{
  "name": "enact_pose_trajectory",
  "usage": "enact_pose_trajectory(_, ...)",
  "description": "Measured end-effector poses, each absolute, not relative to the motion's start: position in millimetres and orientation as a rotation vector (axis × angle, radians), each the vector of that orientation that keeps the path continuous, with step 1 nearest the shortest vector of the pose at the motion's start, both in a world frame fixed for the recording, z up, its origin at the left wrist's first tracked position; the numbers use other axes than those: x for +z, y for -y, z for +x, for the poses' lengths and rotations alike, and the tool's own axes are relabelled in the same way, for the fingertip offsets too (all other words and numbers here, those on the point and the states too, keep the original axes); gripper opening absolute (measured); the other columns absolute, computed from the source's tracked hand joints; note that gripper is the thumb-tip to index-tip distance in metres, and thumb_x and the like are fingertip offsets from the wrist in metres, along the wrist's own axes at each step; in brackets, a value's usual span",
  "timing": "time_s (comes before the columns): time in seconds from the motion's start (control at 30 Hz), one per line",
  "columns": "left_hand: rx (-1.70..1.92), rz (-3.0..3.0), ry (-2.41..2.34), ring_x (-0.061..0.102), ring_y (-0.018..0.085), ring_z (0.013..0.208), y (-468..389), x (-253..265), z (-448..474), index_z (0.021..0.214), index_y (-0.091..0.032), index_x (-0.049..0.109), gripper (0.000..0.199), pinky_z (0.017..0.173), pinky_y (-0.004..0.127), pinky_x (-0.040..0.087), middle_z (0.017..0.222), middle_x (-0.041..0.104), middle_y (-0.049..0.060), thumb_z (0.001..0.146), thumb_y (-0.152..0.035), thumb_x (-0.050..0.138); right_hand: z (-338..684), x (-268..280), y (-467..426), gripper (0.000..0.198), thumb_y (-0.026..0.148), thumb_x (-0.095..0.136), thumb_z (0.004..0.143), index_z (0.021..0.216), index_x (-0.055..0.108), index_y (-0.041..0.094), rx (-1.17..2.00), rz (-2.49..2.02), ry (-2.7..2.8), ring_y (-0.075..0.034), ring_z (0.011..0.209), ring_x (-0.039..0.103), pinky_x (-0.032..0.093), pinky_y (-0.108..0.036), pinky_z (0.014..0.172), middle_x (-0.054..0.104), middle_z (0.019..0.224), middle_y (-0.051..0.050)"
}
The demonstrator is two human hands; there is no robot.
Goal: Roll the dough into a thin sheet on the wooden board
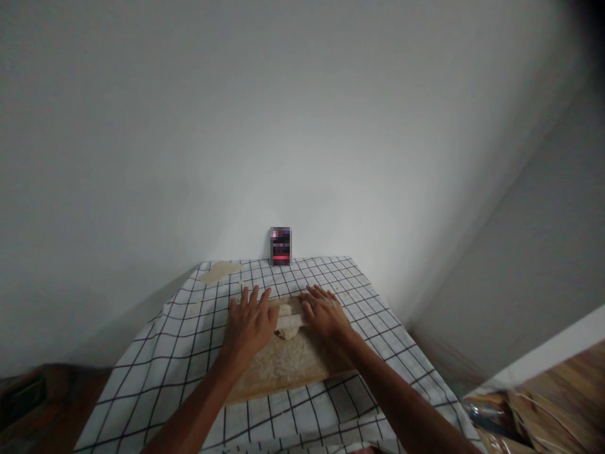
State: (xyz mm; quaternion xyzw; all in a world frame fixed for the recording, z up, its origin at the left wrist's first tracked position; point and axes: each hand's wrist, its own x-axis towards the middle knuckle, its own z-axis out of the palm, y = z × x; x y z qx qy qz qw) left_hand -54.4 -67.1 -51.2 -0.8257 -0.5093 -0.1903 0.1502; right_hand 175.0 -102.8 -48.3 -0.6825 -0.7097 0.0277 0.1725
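Observation:
A pale rolling pin (290, 321) lies crosswise over a lump of dough (286, 333) on a floured wooden board (283, 371). My left hand (250, 323) rests on the pin's left part, palm down, its fingers stretched forward and spread. On the right part lies my right hand (327, 315), also palm down with fingers extended. Both palms hide the ends of the pin. Between the hands, dough shows in front of and behind the pin.
A checked cloth (170, 353) covers the table. A flat, thin sheet of dough (221, 272) lies at the far left. A small pixelated upright object (281, 246) stands against the wall. Plastic-wrapped items (494, 413) sit at the lower right.

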Motion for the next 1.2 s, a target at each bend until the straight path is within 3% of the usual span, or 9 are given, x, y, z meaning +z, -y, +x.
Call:
enact_pose_trajectory(0.17,-0.621,-2.384,1.370,0.046,0.042,0.160,82.9,-53.5,-57.0,0.158,-0.021,0.063,0.054,0.129,0.072,0.036,0.167,0.058,0.015,0.109,-0.033,0.044,173.5,-55.9,126.9,0.044,0.030,0.038,0.114,0.141,0.072,0.025,0.031,-1.790,2.027,-0.025,0.156,0.049,0.032,-0.049,0.131,0.063,0.161,-0.008)
enact_pose_trajectory(0.3,-0.481,-2.440,1.451,0.055,0.043,0.153,67.0,-40.7,-52.0,0.155,-0.018,0.066,0.053,0.122,0.072,0.045,0.161,0.064,0.018,0.107,-0.032,0.047,173.3,-48.4,109.9,0.044,0.028,0.041,0.114,0.145,0.071,0.022,0.061,-1.851,2.035,-0.025,0.153,0.054,0.037,-0.046,0.129,0.064,0.159,-0.011)
enact_pose_trajectory(0.4,-0.474,-2.426,1.456,0.056,0.045,0.151,63.7,-38.8,-50.7,0.154,-0.017,0.066,0.053,0.119,0.072,0.047,0.160,0.065,0.019,0.108,-0.032,0.046,171.5,-43.6,104.8,0.043,0.029,0.042,0.114,0.145,0.072,0.024,0.079,-1.931,2.020,-0.027,0.155,0.051,0.037,-0.047,0.128,0.062,0.162,-0.012)
enact_pose_trajectory(0.6,-0.638,-2.381,1.349,0.048,0.039,0.159,84.3,-51.4,-55.9,0.155,-0.022,0.065,0.052,0.129,0.066,0.039,0.164,0.061,0.013,0.108,-0.032,0.045,169.4,-49.8,126.6,0.043,0.032,0.040,0.115,0.144,0.072,0.027,0.038,-1.844,2.005,-0.026,0.158,0.047,0.032,-0.052,0.132,0.060,0.164,-0.007)
enact_pose_trajectory(0.8,-0.547,-2.413,1.438,0.059,0.041,0.149,72.4,-48.3,-52.4,0.151,-0.019,0.068,0.051,0.121,0.066,0.048,0.156,0.069,0.016,0.106,-0.033,0.048,169.8,-44.9,114.4,0.044,0.029,0.042,0.114,0.146,0.072,0.022,0.066,-1.912,2.004,-0.029,0.156,0.051,0.036,-0.050,0.130,0.061,0.163,-0.012)
enact_pose_trajectory(1.0,-0.715,-2.429,1.396,0.051,0.037,0.158,91.8,-54.3,-57.2,0.153,-0.025,0.066,0.051,0.131,0.062,0.039,0.162,0.065,0.010,0.106,-0.035,0.048,167.7,-49.3,133.2,0.044,0.032,0.037,0.116,0.145,0.071,0.027,0.020,-1.841,2.015,-0.027,0.160,0.044,0.032,-0.053,0.132,0.059,0.165,-0.005)
enact_pose_trajectory(1.2,-0.574,-2.429,1.432,0.060,0.038,0.149,80.6,-45.3,-53.7,0.150,-0.020,0.069,0.050,0.120,0.058,0.051,0.154,0.071,0.014,0.107,-0.033,0.046,168.6,-42.1,120.4,0.044,0.029,0.040,0.115,0.141,0.074,0.024,0.035,-1.883,2.022,-0.025,0.151,0.055,0.037,-0.045,0.129,0.067,0.157,-0.007)
